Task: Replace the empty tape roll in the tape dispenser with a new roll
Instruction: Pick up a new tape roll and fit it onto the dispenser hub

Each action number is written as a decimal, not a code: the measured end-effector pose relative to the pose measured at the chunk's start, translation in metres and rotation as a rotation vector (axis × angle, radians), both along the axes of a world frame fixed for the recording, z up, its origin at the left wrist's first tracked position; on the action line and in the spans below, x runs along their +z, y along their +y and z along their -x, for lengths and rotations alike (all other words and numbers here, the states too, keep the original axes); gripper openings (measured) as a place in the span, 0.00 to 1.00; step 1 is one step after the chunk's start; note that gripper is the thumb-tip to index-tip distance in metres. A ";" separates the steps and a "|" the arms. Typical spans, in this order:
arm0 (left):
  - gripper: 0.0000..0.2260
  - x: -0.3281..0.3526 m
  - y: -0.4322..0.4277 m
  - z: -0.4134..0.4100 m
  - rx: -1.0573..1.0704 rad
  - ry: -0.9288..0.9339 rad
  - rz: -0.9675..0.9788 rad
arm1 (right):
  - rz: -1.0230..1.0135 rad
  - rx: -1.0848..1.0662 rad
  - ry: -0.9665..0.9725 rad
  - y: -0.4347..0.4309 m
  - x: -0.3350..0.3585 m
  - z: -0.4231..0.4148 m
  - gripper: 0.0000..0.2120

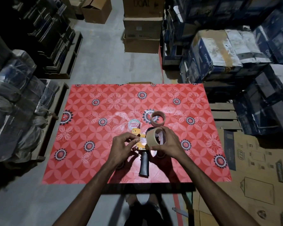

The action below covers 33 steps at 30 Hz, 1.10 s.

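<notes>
The tape dispenser [141, 147] lies on the red flower-patterned worktop [91, 144], near its front edge, its black handle pointing toward the person and its orange frame pointing away. The right hand [167, 142] curls around a brown tape roll [154, 138] tilted on edge just to the right of the dispenser's frame, thumb on the near side and fingers over the far rim, so the hand hides part of the roll and the dispenser's hub behind it. The left hand [122, 145] sits just left of the frame, thumb and forefinger pinched together at the orange part; what they pinch is too small to tell. Beyond the dispenser, a second cardboard-coloured ring [158, 118] lies flat, apart from it. A round printed label [134, 124] and crinkled clear wrapping [121, 116] lie just beyond the dispenser's far end. Stacked cartons [219, 51] crowd the floor around the worktop.
</notes>
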<state>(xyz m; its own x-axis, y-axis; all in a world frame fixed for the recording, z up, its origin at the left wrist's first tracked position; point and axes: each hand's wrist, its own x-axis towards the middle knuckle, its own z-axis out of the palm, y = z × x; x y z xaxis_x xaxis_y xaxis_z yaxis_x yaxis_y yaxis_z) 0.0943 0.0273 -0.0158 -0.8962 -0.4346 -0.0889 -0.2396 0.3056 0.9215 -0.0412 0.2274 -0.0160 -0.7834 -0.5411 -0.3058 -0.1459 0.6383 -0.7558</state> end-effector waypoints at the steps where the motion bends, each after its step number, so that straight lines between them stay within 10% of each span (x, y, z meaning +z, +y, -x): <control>1: 0.02 -0.001 0.001 0.000 0.012 0.000 -0.020 | -0.009 0.011 0.001 0.001 -0.001 0.002 0.48; 16: 0.16 0.010 -0.011 -0.017 0.044 0.015 0.037 | -0.227 0.410 0.345 0.038 0.009 0.041 0.47; 23: 0.03 -0.011 -0.020 -0.023 0.150 -0.018 -0.010 | -0.171 0.398 0.182 0.024 0.010 0.049 0.50; 33: 0.05 -0.031 -0.012 -0.031 0.318 -0.096 -0.287 | -0.380 0.619 0.422 -0.019 0.002 0.072 0.48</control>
